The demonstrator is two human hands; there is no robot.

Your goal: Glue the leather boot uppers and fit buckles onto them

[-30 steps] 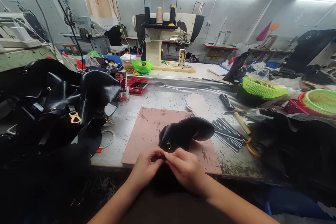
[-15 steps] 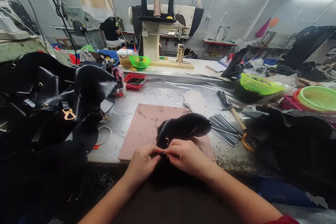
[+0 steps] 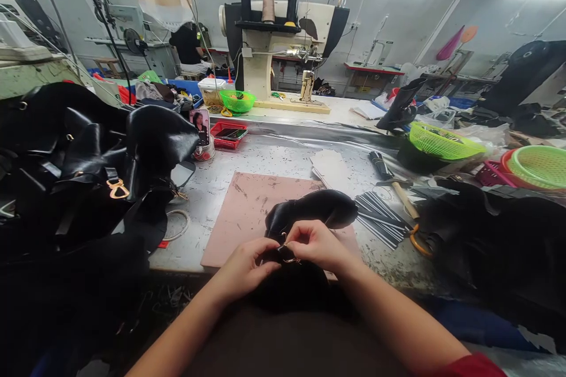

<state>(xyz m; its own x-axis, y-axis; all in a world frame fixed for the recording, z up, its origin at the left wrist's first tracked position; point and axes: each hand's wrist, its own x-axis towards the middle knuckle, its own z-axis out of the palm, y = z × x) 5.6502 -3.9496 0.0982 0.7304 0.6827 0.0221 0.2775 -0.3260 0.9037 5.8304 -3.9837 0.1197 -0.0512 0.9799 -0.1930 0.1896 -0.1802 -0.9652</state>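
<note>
From where I'm standing, the left hand [image 3: 245, 266] is gripping a small black strap [image 3: 281, 252] between thumb and forefinger, and the right hand [image 3: 319, 247] is pinching its other side, fingers clamped on it. A gold-coloured metal ring [image 3: 290, 260] is showing just under the right fingertips (whether the strap is joined to the larger piece, I can't tell). The strap is hovering over the near edge of the pink board [image 3: 234, 218], right in front of a glossy black leather piece [image 3: 318, 206], which is lying curved across that board. The board is resting on the scuffed metal table [image 3: 274, 159]. Black-and-white strips [image 3: 382, 221] are fanning out to the right, near a wooden-handled hammer [image 3: 404, 199], while glossy black leather bags [image 3: 154, 141] are piling up on the left beside a propped phone [image 3: 201, 128].
</note>
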